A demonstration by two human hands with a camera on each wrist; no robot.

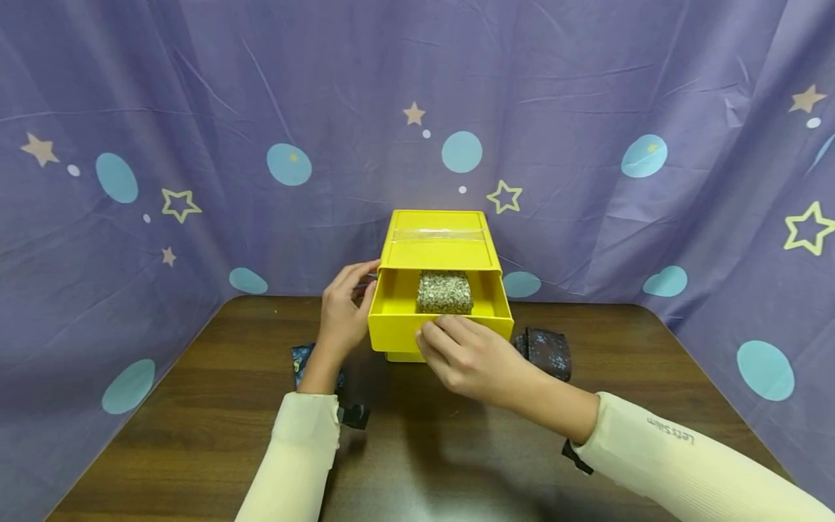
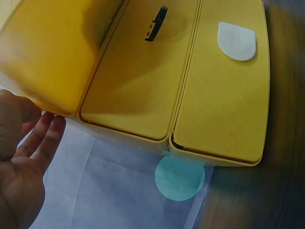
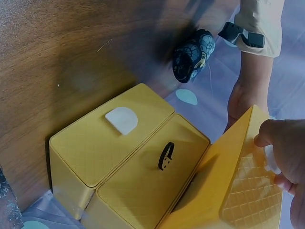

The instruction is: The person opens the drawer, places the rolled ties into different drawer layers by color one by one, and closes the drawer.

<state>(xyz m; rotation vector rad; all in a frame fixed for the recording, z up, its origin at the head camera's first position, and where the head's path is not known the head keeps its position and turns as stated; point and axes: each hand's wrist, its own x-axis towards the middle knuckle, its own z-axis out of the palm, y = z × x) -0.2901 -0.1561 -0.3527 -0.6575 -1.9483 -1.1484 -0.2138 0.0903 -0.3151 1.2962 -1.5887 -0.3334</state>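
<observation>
The top drawer [image 1: 396, 332] of a yellow three-drawer cabinet [image 1: 438, 252] is shown partly extended, a speckled fabric roll [image 1: 445, 293] being contained within it; the drawer's white handle [image 3: 270, 160] is pinched by the curled right hand [image 1: 466, 359], while the cabinet's left side is touched by the loosely extended fingers of the left hand [image 1: 344, 308], by which nothing is gripped. Were the drawer pulled too far, its support could be lost and the roll spilled; were the bracing too light, the cabinet could be dragged or tipped forward.
</observation>
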